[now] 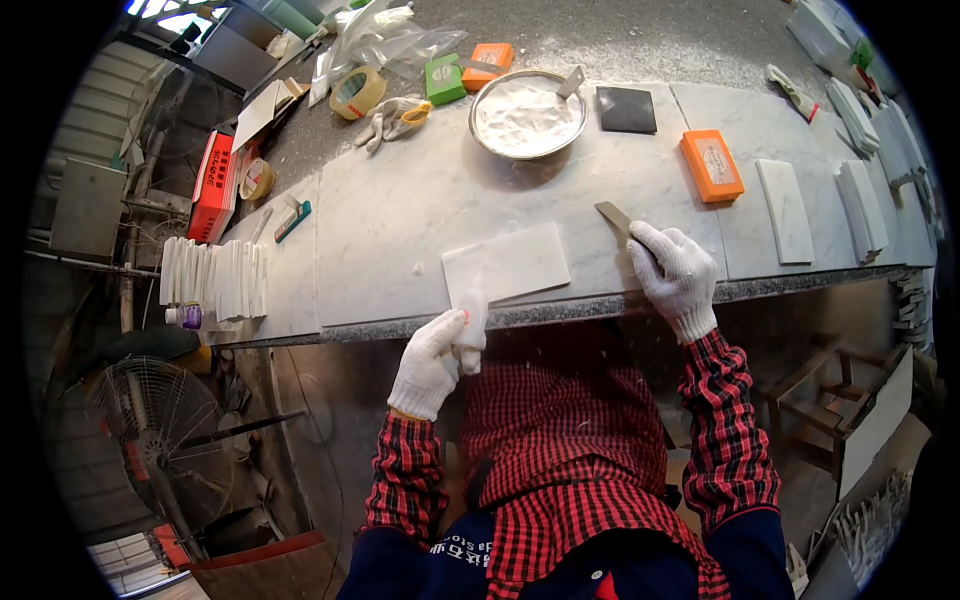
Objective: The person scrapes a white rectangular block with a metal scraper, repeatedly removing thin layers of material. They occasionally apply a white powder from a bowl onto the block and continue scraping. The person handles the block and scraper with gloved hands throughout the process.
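Observation:
In a white knit glove, my left hand (428,365) is closed round a small translucent white squeeze bottle (470,318). The bottle's narrow tip overlaps the lower left part of a white marble tile (520,258) lying flat at the table's near edge; whether they touch I cannot tell. To the right of the tile, my gloved right hand (675,275) grips a flat metal scraper blade (614,217), which points up and left. Beyond the tile stands a metal bowl (528,157) of white powder (525,115), with another scraper blade (571,82) standing in it.
A dark square sheet (627,109) and an orange box (712,166) lie right of the bowl. Further right are several white tiles (785,212). Spare gloves (385,122), a tape roll (357,92) and a green box (444,79) sit back left. Stacked tiles (212,278) stand far left.

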`<state>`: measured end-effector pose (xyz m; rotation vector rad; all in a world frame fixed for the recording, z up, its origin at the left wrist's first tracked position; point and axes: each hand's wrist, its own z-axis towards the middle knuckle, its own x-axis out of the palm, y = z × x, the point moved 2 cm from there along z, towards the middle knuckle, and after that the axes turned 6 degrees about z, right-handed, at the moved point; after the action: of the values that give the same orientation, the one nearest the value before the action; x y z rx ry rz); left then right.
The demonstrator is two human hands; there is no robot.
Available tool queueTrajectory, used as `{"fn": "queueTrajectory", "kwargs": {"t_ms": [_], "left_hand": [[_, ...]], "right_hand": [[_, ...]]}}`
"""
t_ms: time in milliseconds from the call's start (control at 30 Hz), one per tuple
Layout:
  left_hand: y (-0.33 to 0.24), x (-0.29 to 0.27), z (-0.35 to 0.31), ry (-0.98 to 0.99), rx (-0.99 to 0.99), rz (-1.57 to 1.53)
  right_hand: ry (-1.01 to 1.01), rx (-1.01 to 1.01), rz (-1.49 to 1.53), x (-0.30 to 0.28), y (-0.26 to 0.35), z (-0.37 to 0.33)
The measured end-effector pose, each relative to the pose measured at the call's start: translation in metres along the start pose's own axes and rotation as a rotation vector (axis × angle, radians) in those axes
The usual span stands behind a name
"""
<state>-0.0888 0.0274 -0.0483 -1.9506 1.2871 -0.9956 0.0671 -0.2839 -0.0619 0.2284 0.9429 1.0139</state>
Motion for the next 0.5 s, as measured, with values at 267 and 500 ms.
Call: {"fn": "queueTrajectory", "kwargs": {"t_ms": [267, 500], "left_hand": [[-0.0014, 0.0003, -0.0003, -0.012, -0.002, 0.023], [0.0025, -0.0056, 0.0029, 0.029, 0.031, 0.027]], "right_hand": [[-0.025, -0.027, 0.005, -0.0002, 0.0009, 0.0015], [0.012, 0.015, -0.011, -0.0002, -0.0006, -0.0009]]}}
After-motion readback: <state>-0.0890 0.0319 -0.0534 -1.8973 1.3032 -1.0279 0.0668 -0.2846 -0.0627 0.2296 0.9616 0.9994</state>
